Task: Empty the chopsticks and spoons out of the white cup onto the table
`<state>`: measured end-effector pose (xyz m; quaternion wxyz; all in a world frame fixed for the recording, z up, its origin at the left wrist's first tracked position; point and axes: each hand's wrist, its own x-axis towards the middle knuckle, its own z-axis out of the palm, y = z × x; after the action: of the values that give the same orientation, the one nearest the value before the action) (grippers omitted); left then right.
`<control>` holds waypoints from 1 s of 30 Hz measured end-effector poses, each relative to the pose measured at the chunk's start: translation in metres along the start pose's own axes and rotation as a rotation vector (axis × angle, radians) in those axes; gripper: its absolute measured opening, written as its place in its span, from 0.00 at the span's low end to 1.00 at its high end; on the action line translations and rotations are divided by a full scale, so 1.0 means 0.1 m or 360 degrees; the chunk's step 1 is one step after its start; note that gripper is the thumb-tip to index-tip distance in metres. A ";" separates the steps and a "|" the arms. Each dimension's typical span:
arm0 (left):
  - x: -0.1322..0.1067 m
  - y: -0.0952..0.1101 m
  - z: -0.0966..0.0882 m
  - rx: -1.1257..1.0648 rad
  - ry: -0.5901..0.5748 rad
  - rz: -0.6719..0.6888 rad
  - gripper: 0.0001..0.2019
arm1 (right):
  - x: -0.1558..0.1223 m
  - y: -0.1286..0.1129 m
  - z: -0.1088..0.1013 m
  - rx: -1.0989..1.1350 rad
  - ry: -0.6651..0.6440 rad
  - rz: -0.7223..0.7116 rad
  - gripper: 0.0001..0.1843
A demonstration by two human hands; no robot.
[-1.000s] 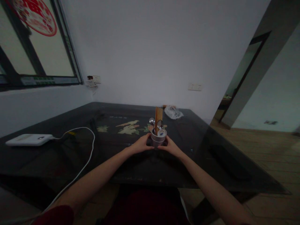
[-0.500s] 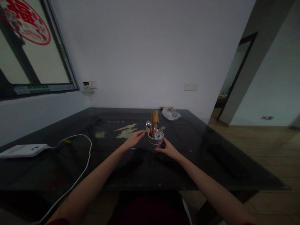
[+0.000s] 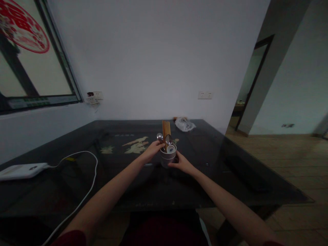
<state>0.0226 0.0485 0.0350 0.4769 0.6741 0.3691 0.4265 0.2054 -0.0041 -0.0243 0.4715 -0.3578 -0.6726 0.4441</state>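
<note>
A small white cup (image 3: 167, 160) stands on the dark glass table (image 3: 77, 177). It holds a bundle of wooden chopsticks (image 3: 166, 129), metal spoons (image 3: 160, 137) and a small white ceramic spoon (image 3: 171, 149). My right hand (image 3: 182, 164) is wrapped round the cup's right side. My left hand (image 3: 151, 150) reaches to the cup's rim, its fingertips pinched at the handle of a metal spoon.
A white flat device (image 3: 22, 171) with a white cable (image 3: 87, 191) lies at the table's left. A crumpled clear plastic bag (image 3: 184, 124) sits at the far edge. Wall sockets (image 3: 204, 95) are behind; a doorway (image 3: 252, 85) and wooden floor lie to the right.
My left hand left the cup's side, rose to the rim and closed its fingers at a spoon. My right hand stayed on the cup. The view shifted slightly.
</note>
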 end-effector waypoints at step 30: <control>0.16 0.15 0.02 0.0603 0.0206 0.0126 0.12 | 0.03 0.05 -0.02 -0.0043 -0.0010 -0.0001 0.42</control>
<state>0.0319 0.0579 0.0529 0.2998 0.7369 0.4458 0.4102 0.2065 0.0005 -0.0277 0.4646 -0.3626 -0.6802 0.4359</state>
